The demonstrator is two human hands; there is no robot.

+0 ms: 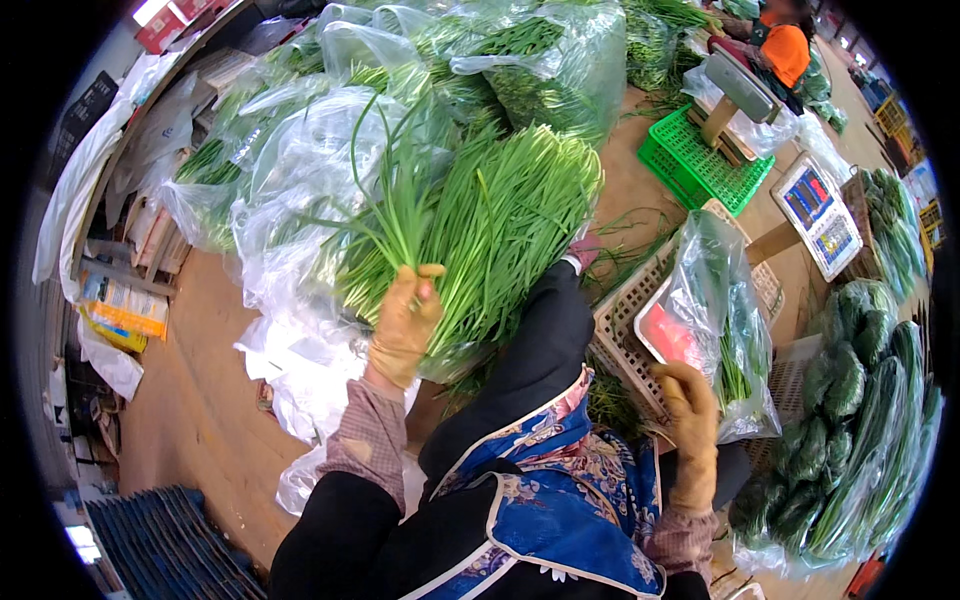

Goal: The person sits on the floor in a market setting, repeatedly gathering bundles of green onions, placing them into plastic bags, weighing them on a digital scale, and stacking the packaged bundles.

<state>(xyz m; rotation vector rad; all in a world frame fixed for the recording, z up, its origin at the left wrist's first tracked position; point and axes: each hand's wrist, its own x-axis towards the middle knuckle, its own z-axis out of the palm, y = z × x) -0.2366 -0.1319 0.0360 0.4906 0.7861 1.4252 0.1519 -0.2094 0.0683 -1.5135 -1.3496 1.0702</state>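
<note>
My left hand (407,322), in a tan glove, grips a small bunch of long green leafy stalks, seemingly garlic chives (397,217), by its lower end; the leaves fan upward. Behind and right of it lies a large heap of the same greens (510,217) on clear plastic. My right hand (686,420), gloved too, is at the near side of a beige plastic crate (626,337), fingers curled; whether it holds anything cannot be told. A clear plastic bag (701,262) with some greens lies over the crate, beside a white-rimmed tray (652,319) with something red.
Large plastic bags of greens (555,75) stand ahead. A digital scale (817,214) and a green crate (697,161) with another scale are at the right. Bagged bundles (862,420) lie at the lower right. A person in orange (786,56) sits at the upper right.
</note>
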